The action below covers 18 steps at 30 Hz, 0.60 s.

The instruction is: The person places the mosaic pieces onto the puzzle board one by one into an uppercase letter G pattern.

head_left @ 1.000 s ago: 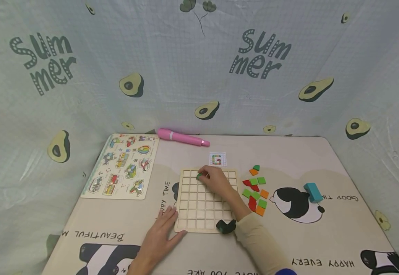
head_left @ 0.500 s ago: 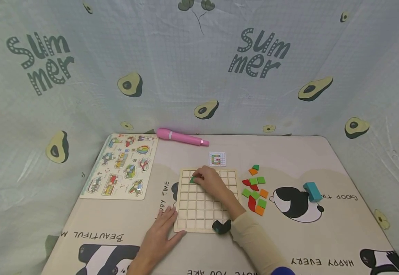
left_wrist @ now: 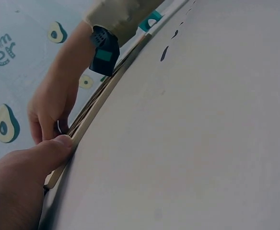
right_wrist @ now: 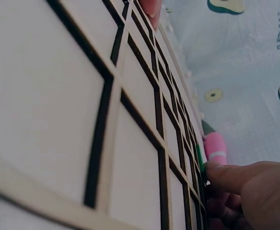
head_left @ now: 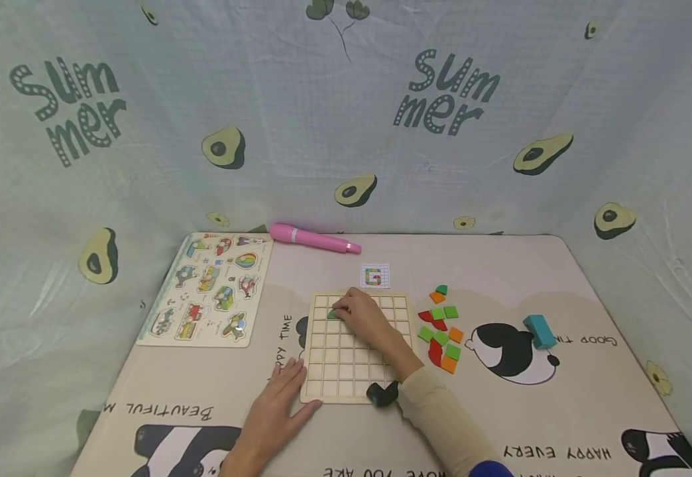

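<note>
A person's right hand (head_left: 362, 315) pinches a green piece (head_left: 332, 315) between thumb and fingertips at the far left cells of a wooden grid board (head_left: 346, 356) — while the left hand (head_left: 273, 405), fingers outstretched and holding nothing, rests against the board's near left corner. To my right lie loose coloured pieces (head_left: 450, 364); a printed card (head_left: 375, 276) sits just beyond the far edge.

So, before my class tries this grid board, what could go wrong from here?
The green piece at the right grip might sit askew on the grid board. The sleeve runs near the loose pieces and could scatter some. The grid board may slide if the left grip leaves its edge.
</note>
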Each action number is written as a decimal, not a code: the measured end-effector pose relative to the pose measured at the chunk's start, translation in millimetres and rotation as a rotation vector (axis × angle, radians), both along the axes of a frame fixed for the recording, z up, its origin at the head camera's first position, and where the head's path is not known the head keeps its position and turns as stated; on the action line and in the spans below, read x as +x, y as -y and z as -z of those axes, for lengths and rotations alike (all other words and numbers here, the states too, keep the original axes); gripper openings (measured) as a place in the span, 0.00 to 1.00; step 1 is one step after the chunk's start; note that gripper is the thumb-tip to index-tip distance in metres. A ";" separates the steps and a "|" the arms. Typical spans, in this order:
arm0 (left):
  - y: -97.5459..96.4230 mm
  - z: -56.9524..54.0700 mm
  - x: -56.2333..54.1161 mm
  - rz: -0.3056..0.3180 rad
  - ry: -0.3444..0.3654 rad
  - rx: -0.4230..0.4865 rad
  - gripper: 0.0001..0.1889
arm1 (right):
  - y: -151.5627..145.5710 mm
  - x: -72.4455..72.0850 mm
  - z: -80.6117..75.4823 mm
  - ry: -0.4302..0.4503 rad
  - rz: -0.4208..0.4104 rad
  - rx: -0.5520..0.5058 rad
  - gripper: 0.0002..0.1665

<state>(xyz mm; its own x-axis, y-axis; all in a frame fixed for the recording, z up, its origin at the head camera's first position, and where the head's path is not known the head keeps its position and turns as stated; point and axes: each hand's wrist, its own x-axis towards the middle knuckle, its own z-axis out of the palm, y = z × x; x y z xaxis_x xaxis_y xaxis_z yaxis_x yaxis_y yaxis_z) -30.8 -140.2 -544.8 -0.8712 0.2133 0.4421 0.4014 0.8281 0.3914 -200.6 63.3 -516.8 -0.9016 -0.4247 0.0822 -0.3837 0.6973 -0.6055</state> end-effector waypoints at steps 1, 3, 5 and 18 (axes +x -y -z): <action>0.1 0.0 -0.3 0.003 0.000 0.004 0.37 | -0.4 -0.2 -1.1 -0.001 -0.002 0.005 0.14; 0.0 0.0 -1.1 0.007 0.002 0.009 0.37 | -1.7 -0.9 -4.1 0.000 -0.003 -0.001 0.15; 0.2 0.1 -1.7 0.011 -0.002 0.014 0.37 | -3.4 -1.0 -7.8 0.004 -0.002 -0.017 0.16; 0.8 -0.3 0.0 0.006 0.003 0.011 0.36 | -27.8 4.9 -24.2 0.025 0.088 -0.061 0.17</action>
